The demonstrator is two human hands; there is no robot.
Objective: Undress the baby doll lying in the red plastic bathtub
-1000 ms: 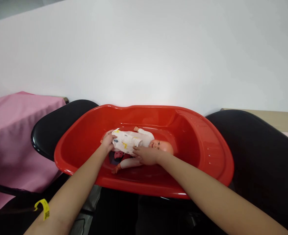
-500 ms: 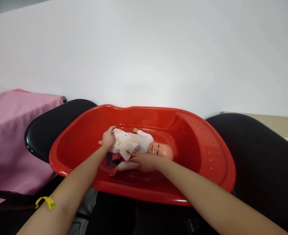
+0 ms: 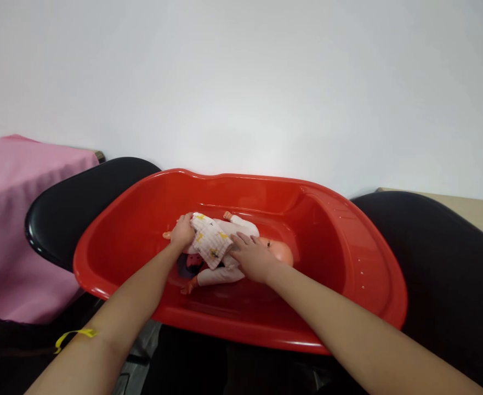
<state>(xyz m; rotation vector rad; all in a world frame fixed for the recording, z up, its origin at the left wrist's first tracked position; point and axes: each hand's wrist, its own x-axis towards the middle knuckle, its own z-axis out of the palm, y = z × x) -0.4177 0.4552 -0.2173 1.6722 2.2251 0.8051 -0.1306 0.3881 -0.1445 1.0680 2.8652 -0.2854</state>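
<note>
Our left hand grips the patterned cloth while our right hand rests flat on the doll in the red tub.

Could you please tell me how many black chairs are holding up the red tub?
2. One black chair is under the tub's left end, beside the pink cloth; the other black chair is under its right end.

tub right half: open floor | left half: doll fills it | raised rim rings all
</note>
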